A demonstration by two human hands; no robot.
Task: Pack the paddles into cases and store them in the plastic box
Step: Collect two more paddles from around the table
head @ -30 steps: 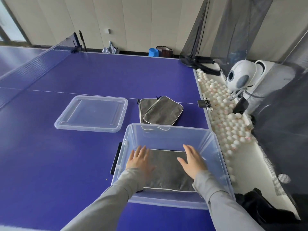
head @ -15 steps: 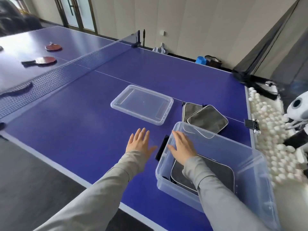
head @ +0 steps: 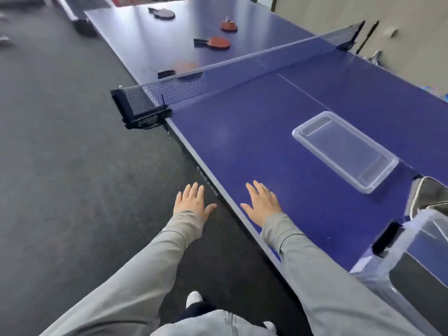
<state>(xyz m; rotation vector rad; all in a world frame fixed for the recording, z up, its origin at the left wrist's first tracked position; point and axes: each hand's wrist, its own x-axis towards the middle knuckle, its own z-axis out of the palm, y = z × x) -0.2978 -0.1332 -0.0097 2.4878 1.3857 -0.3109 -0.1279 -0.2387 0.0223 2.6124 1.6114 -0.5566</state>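
Observation:
My left hand hovers with spread fingers over the dark floor beside the table edge, holding nothing. My right hand is flat and empty above the blue table. The clear plastic box sits at the right edge with a dark paddle case inside. More grey cases lie just beyond it. Beyond the net lie several paddles: a red paddle, a second red paddle, a dark paddle, and a fourth paddle blurred behind the mesh.
The box's clear lid lies upside down on the table to the right. The net and its black clamp post cross the table ahead. Grey carpet floor spreads to the left. My legs and white shoes show below.
My view has swung left toward the net and far half. Both hands left the box and moved left; my left hand now hangs off the table side.

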